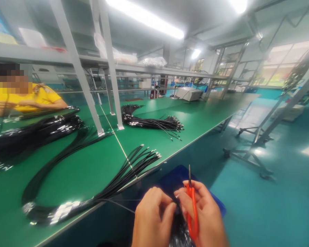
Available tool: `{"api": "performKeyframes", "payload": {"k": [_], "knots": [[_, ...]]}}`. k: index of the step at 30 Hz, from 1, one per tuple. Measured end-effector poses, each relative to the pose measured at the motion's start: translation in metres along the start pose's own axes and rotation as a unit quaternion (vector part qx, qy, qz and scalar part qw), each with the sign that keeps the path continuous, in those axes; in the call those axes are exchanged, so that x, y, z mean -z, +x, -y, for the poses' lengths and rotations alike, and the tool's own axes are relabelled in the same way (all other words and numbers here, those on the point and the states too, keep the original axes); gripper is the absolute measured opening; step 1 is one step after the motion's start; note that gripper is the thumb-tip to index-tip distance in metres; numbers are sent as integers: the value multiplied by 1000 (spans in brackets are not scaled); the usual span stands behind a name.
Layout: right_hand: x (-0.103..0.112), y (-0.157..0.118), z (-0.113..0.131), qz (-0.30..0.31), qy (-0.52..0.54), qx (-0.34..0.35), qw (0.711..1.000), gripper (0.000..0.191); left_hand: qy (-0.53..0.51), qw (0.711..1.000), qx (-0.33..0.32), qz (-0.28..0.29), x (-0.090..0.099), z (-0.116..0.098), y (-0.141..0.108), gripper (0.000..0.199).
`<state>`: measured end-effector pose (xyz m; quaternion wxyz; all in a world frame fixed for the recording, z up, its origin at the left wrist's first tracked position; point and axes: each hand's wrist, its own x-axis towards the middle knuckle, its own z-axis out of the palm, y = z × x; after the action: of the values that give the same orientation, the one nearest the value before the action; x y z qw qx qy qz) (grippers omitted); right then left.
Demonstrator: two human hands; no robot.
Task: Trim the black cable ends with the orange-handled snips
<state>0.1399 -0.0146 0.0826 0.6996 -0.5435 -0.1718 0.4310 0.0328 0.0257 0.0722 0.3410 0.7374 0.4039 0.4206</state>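
Note:
In the lower middle of the head view, my left hand [154,218] is closed with thumb and forefinger pinched on a thin black cable [175,199], most of which my fingers hide. Close beside it, my right hand [204,214] is closed around red-handled scissors [192,209], their tip pointing up. Its thumb and a finger also meet at a small pale bit near the cable's end. Below and between the hands hangs a dark, shiny bunch of cables [179,228]. Left of my hands, a long curved bundle of black cables [90,202] lies along the table edge.
The green table [154,137] holds another black cable bundle [151,121] and a large pile of cables [33,133]. Grey shelf posts [110,65] rise from it. A person in yellow [45,97] sits across. A blue bin [217,202] is under my hands; a wheeled rack [254,151] stands right.

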Motion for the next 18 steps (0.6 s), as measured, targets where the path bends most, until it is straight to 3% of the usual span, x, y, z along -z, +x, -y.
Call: {"api": "performKeyframes", "payload": {"k": [7,10,15,18], "knots": [[1,-2,-10,9,47,8,999,46,-47,998,29,-4,-1,-1,1,19],[0,-3,-13,-2,34,15,999,46,-40,999,32,-7,-2,0,1,19],[-4,-3,-17,-29,-15,75,997,38,-19,998,-3,-67,-9,0,-3,20],[-6,-5,-19,-39,-32,94,994,34,-18,998,0,-65,-10,-1,-5,19]]}}
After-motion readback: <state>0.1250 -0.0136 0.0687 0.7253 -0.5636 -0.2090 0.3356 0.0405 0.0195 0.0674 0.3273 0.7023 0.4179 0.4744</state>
